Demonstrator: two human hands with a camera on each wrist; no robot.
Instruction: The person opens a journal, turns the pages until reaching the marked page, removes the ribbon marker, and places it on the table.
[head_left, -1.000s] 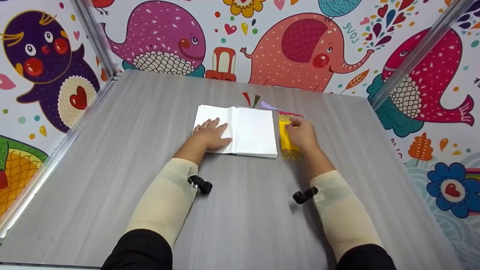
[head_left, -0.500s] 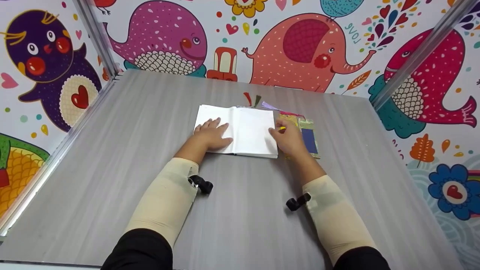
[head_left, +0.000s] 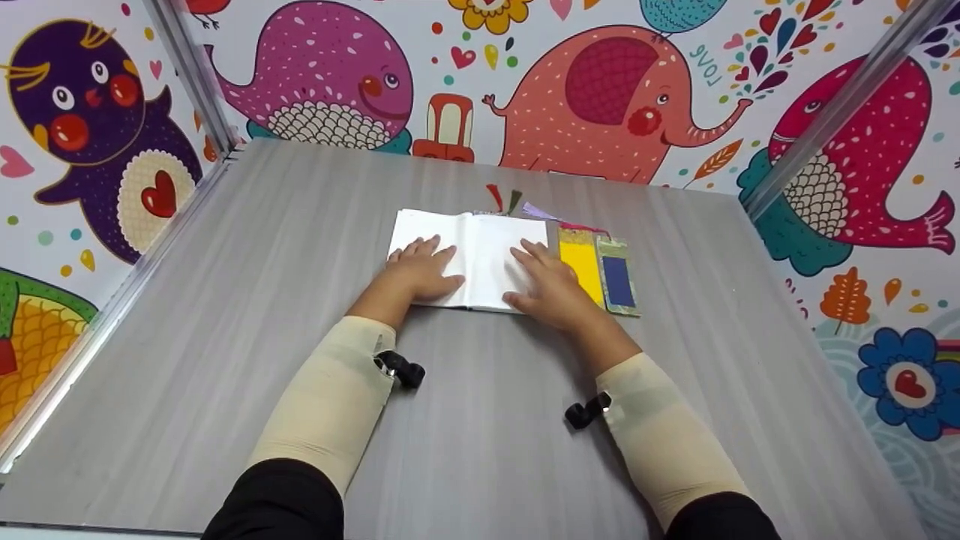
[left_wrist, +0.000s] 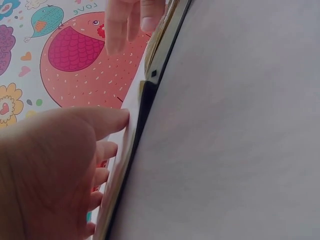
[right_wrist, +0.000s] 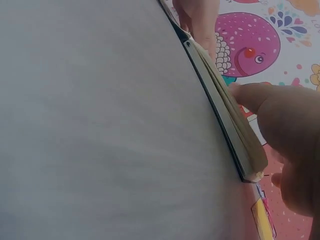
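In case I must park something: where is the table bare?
Bare tabletop lies left of the open book, on its near side between the cream sleeves, and right of the blue-panelled card. Crowded: the book, under left hand and right hand; its right side, with the yellow card; its far edge, with tassels.

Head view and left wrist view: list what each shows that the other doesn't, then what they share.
Only the head view: the yellow bookmark, the blue and green bookmark and the black sleeves.
Only the left wrist view: a small dark mark on the book's near edge.
Both: the book, left hand, right hand and printed elephant.
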